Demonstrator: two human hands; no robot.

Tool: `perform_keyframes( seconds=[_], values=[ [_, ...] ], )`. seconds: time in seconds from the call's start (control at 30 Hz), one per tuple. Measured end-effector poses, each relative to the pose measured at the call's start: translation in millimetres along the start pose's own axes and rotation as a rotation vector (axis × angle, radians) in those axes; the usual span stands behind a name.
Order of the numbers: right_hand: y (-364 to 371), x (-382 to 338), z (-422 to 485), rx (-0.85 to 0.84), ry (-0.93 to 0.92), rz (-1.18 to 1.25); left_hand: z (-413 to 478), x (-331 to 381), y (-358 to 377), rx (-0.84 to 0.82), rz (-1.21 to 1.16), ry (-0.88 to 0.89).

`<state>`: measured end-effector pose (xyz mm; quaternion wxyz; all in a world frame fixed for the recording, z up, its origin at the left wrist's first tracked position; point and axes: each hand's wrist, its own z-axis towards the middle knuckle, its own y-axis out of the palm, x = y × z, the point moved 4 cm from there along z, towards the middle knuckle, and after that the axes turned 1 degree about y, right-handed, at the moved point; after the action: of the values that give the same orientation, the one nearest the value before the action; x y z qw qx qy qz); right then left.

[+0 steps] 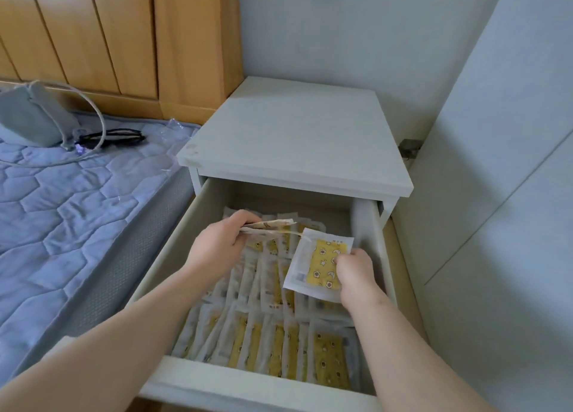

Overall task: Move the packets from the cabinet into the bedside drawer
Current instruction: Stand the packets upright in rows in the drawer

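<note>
We pinch one yellow packet (319,264) in the grip of our right hand (356,275), mid-frame over the drawer (248,387); our left hand (217,244) clutches a thin bundle (274,227). Dropped flat, it could ride over the filed rows (273,352) and knock them askew.

The single view sits on the person's head and looks forward and steeply down into the open bedside drawer (248,383), seen close and filling the lower middle. Both forearms (124,334) enter from the bottom edge. The wide lens also takes in the mattress (62,210) at left, the wall (341,39) ahead and a cabinet door (511,194) at right.
</note>
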<state>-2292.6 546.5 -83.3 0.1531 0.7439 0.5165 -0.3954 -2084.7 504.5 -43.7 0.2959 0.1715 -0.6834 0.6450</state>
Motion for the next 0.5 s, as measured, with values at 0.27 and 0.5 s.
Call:
perform_keyframes(
  seconds=[0.27,0.5],
  values=[
    [17.7,-6.2,25.7,-0.047,-0.248,-0.038,12.2,-4.7,13.9,0.093,0.071,0.148],
    [17.8,15.3,41.0,0.003,-0.283,-0.065,-0.1,-5.8,34.4,-0.039,0.300,0.270]
  ],
)
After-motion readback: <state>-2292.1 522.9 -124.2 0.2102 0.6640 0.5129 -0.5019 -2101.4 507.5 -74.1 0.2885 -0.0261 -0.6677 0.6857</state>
